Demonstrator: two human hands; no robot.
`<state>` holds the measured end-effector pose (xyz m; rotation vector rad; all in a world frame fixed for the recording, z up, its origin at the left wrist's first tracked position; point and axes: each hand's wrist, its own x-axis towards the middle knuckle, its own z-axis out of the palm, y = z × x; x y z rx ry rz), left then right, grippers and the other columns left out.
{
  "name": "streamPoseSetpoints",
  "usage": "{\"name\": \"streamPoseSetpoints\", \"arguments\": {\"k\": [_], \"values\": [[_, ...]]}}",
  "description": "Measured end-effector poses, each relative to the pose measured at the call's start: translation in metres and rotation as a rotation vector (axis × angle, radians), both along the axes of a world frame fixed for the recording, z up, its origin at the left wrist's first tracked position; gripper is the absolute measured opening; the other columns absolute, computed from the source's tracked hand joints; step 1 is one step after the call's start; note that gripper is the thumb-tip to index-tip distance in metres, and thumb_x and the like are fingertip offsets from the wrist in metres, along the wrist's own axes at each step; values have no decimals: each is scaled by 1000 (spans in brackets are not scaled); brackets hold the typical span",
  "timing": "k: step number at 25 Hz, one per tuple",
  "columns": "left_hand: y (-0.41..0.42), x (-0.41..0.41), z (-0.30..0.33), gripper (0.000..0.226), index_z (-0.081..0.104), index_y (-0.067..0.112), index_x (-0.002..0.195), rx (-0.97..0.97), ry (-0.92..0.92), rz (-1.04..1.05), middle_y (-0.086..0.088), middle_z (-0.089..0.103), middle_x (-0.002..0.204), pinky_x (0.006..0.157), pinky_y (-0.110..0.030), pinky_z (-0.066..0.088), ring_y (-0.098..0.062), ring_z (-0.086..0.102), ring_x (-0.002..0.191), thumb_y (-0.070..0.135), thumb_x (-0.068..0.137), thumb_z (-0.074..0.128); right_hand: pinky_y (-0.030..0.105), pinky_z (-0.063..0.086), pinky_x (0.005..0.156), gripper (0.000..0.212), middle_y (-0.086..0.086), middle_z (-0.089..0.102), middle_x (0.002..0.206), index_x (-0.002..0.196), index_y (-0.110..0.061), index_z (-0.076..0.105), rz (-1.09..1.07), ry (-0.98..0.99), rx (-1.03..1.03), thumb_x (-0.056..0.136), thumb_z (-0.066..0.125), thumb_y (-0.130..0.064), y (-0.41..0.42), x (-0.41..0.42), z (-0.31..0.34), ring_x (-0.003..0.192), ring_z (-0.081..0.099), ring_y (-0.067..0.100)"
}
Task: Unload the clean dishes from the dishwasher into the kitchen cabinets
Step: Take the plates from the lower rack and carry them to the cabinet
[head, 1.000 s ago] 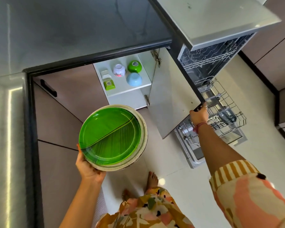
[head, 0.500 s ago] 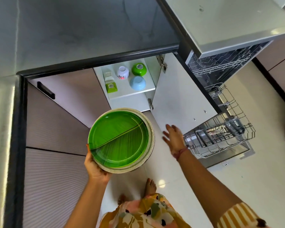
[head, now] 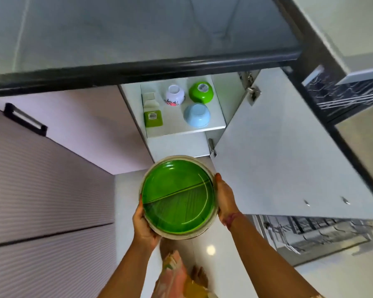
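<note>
A dark counter (head: 138,35) fills the top of the view, its black edge running above the cabinets. Below it on the left are closed pale fronts, one with a black handle (head: 25,119). In the middle a cabinet (head: 177,140) stands open, its white door (head: 278,160) swung out to the right. Past the door, the dishwasher (head: 342,93) is open, and its wire rack (head: 314,231) shows under the door's lower edge. The plates (head: 178,197), a stack with a green one on top and cream rims under it, are held level above the floor, just in front of the open cabinet and below its shelf (head: 215,123). The left hand (head: 143,226) grips the stack's near left rim, fingers underneath. The right hand (head: 225,198) lies against the right rim, fingers fairly straight along the edge. On the shelf sit a green bowl (head: 201,92) and a blue bowl (head: 196,115), both upside down, a white cup (head: 174,95) with a flower print, and a small green box (head: 153,118) at the left.
</note>
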<state>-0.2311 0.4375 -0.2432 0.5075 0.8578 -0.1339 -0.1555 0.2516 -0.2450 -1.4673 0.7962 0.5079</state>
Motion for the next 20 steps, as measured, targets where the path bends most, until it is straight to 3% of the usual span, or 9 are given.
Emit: {"name": "streamPoseSetpoints", "arguments": {"k": [3,5,8,11,13,16,18,20], "values": [[-3,52,-85,44,75,19,98,31,-46,-5,-9,73,101,71,-41,59,-30,66,98,38,96,36,49,48,97,44,9,70,103,94,-20,70,-36,-63,-49,94,41,-53,0,41,-83,99,62,24],[-6,89,-146,42,71,17,104,41,-89,14,-9,73,100,69,-39,59,-28,67,96,35,99,33,49,48,98,46,5,69,107,105,-20,70,-53,-101,-83,92,43,-55,-1,73,-142,104,62,23],[-8,138,-234,42,62,13,120,110,-117,-21,-10,70,108,78,-40,57,-29,65,103,38,99,36,46,50,96,47,6,67,110,109,-17,66,-46,-155,-114,94,41,-54,-1,122,-219,104,62,24],[-5,185,-316,54,61,9,123,239,-27,45,-17,62,125,91,-49,51,-34,60,112,47,84,58,48,49,97,58,7,66,112,110,-20,65,-49,-233,-142,82,42,-65,4,167,-297,106,61,26],[-1,211,-361,47,67,11,104,290,54,84,-16,65,121,85,-46,54,-33,64,105,44,71,73,49,48,98,74,7,67,111,111,-18,66,-37,-280,-159,71,39,-74,7,195,-353,106,61,27],[4,233,-393,15,64,14,83,304,57,98,-6,71,91,68,-31,53,-22,66,80,27,83,71,49,48,97,72,8,67,107,111,-14,66,14,-347,-210,80,33,-71,15,223,-404,104,61,28],[10,250,-395,12,62,14,79,295,60,54,-1,69,73,58,-26,49,-16,62,69,21,87,67,48,48,97,66,11,65,105,114,-9,64,34,-353,-241,92,30,-61,20,239,-407,104,59,31],[16,263,-413,9,65,12,86,310,73,33,-3,68,78,54,-25,48,-16,62,69,20,86,68,48,48,97,65,16,63,109,117,-5,62,34,-373,-257,97,27,-55,23,249,-424,105,58,33]]}}
